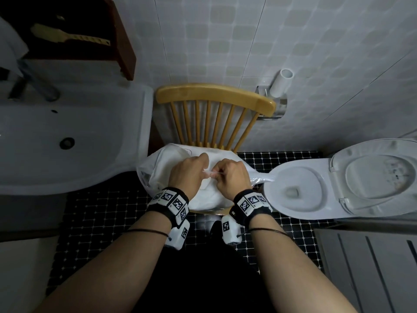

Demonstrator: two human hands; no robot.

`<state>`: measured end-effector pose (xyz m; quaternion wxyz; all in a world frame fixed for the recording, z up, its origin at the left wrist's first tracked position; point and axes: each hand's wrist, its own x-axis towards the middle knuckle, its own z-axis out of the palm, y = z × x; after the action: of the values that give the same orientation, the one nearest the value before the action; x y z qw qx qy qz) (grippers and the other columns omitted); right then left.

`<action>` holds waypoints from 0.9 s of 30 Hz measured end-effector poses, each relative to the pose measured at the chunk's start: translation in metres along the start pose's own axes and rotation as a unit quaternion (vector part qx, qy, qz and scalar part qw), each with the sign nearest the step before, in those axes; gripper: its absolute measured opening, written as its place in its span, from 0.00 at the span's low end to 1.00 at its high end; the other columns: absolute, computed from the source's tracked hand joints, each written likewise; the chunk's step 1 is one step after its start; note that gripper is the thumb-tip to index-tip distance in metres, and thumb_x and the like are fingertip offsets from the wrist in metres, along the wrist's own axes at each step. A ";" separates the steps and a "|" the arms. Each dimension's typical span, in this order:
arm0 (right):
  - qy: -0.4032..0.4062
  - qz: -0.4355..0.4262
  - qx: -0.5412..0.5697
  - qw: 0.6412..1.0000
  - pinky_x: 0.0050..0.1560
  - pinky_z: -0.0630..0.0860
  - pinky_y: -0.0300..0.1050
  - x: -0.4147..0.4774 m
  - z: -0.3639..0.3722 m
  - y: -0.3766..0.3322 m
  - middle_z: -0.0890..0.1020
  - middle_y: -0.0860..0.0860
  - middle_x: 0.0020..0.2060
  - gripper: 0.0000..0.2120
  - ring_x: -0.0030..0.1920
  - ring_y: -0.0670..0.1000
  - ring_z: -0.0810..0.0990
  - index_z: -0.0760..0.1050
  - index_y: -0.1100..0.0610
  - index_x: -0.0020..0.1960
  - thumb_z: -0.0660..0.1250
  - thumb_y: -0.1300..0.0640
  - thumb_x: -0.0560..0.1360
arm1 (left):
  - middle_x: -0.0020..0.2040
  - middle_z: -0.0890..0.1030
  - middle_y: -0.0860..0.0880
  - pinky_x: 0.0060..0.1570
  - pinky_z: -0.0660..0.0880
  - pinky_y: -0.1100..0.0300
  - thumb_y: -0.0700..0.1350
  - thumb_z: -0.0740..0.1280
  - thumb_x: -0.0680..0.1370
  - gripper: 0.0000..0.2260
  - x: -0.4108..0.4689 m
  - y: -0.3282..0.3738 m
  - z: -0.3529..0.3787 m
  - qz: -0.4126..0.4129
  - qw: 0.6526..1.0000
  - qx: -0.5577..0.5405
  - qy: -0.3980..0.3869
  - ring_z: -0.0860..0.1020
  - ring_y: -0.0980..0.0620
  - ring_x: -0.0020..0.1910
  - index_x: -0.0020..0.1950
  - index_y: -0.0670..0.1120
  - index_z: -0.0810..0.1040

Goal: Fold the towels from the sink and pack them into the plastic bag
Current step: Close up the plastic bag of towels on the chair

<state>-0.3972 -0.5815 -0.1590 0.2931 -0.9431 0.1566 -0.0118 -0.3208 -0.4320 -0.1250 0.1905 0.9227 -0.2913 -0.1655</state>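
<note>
A clear plastic bag (155, 172) holding white towels (209, 197) lies on the seat of a wooden chair (214, 96). My left hand (188, 171) and my right hand (232, 173) meet over the middle of the bag. Each pinches a twisted strip of the bag's plastic between them. The bag's loose end trails right toward the toilet. The white sink (67, 141) at the left holds no towel that I can see.
An open toilet (293, 188) with its lid up stands close on the right. A paper roll holder (279, 86) hangs on the tiled wall behind the chair. The floor is black mosaic tile (101, 213). A grey cabinet (372, 267) fills the lower right.
</note>
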 end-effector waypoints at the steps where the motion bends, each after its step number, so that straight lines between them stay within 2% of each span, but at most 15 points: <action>1: 0.000 0.000 -0.002 1.000 0.52 0.78 0.52 0.000 -0.001 0.000 0.86 0.46 0.40 0.05 0.40 0.54 0.82 0.84 0.53 0.40 0.74 0.62 0.72 | 0.51 0.82 0.50 0.46 0.80 0.47 0.46 0.71 0.82 0.06 0.001 0.000 0.000 0.010 1.000 0.005 -0.009 0.81 0.46 0.47 0.58 0.50 0.79; 3: -0.006 0.001 -0.003 1.000 0.53 0.78 0.52 0.000 -0.004 -0.002 0.86 0.46 0.40 0.06 0.40 0.54 0.82 0.84 0.53 0.41 0.72 0.63 0.70 | 0.51 0.78 0.52 0.42 0.79 0.49 0.47 0.68 0.83 0.04 0.004 -0.002 0.002 0.014 0.999 0.043 -0.030 0.81 0.45 0.47 0.52 0.51 0.83; 5: -0.021 0.000 0.004 1.000 0.53 0.77 0.51 0.001 -0.006 -0.004 0.86 0.46 0.42 0.06 0.43 0.54 0.82 0.85 0.51 0.42 0.71 0.62 0.71 | 0.48 0.75 0.52 0.36 0.73 0.52 0.46 0.67 0.83 0.08 0.007 -0.002 0.005 0.007 0.997 0.078 -0.028 0.80 0.45 0.44 0.45 0.52 0.82; 8: -0.037 0.003 0.020 0.999 0.50 0.79 0.48 0.002 -0.005 -0.004 0.86 0.47 0.44 0.08 0.46 0.53 0.82 0.86 0.50 0.46 0.71 0.60 0.72 | 0.50 0.80 0.51 0.38 0.73 0.54 0.41 0.71 0.80 0.05 0.010 0.000 0.000 -0.004 0.994 0.106 -0.025 0.81 0.44 0.46 0.50 0.52 0.82; 10: -0.049 -0.001 0.016 0.999 0.49 0.80 0.48 0.003 -0.005 -0.004 0.86 0.48 0.45 0.07 0.47 0.53 0.83 0.86 0.49 0.48 0.72 0.60 0.74 | 0.50 0.82 0.49 0.40 0.72 0.54 0.40 0.71 0.79 0.06 0.010 0.005 -0.004 -0.005 0.992 0.121 -0.035 0.82 0.43 0.49 0.53 0.50 0.80; 14: -0.065 -0.008 -0.050 0.997 0.47 0.80 0.52 0.008 -0.008 -0.007 0.86 0.52 0.42 0.06 0.46 0.57 0.83 0.85 0.52 0.46 0.71 0.61 0.76 | 0.52 0.83 0.49 0.40 0.71 0.53 0.39 0.70 0.78 0.08 0.009 0.011 -0.007 0.004 0.990 0.135 -0.044 0.83 0.43 0.50 0.54 0.51 0.80; 18: -0.067 -0.001 -0.063 0.996 0.45 0.78 0.50 0.009 -0.007 -0.012 0.84 0.53 0.41 0.11 0.45 0.59 0.81 0.82 0.54 0.44 0.67 0.68 0.71 | 0.52 0.80 0.51 0.39 0.71 0.53 0.42 0.69 0.79 0.05 0.008 0.008 -0.008 0.035 0.989 0.137 -0.040 0.82 0.43 0.48 0.52 0.51 0.79; 21: -0.066 0.002 -0.035 0.997 0.44 0.79 0.52 0.011 -0.007 -0.009 0.83 0.52 0.40 0.11 0.44 0.57 0.81 0.80 0.53 0.43 0.67 0.68 0.71 | 0.55 0.78 0.53 0.42 0.78 0.49 0.47 0.68 0.82 0.03 0.005 0.000 -0.008 0.042 0.992 0.118 -0.020 0.81 0.45 0.47 0.52 0.51 0.81; 24: -0.066 0.001 -0.018 0.998 0.48 0.80 0.52 0.012 -0.008 -0.005 0.84 0.53 0.44 0.11 0.47 0.57 0.82 0.82 0.53 0.48 0.68 0.67 0.73 | 0.57 0.81 0.54 0.45 0.79 0.50 0.50 0.69 0.83 0.06 0.004 -0.008 -0.012 0.028 0.994 0.102 -0.010 0.82 0.46 0.50 0.55 0.51 0.85; 27: -0.064 0.002 -0.013 0.998 0.51 0.79 0.52 0.011 -0.006 -0.005 0.84 0.54 0.47 0.13 0.50 0.57 0.81 0.84 0.51 0.54 0.69 0.64 0.74 | 0.55 0.83 0.52 0.47 0.79 0.50 0.49 0.69 0.83 0.06 0.006 -0.012 -0.015 0.024 0.994 0.109 -0.012 0.83 0.45 0.53 0.55 0.52 0.86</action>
<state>-0.3858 -0.5846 -0.1517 0.2904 -0.9452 0.1398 0.0514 -0.3045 -0.4225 -0.1185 0.0889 0.9288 -0.3317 -0.1395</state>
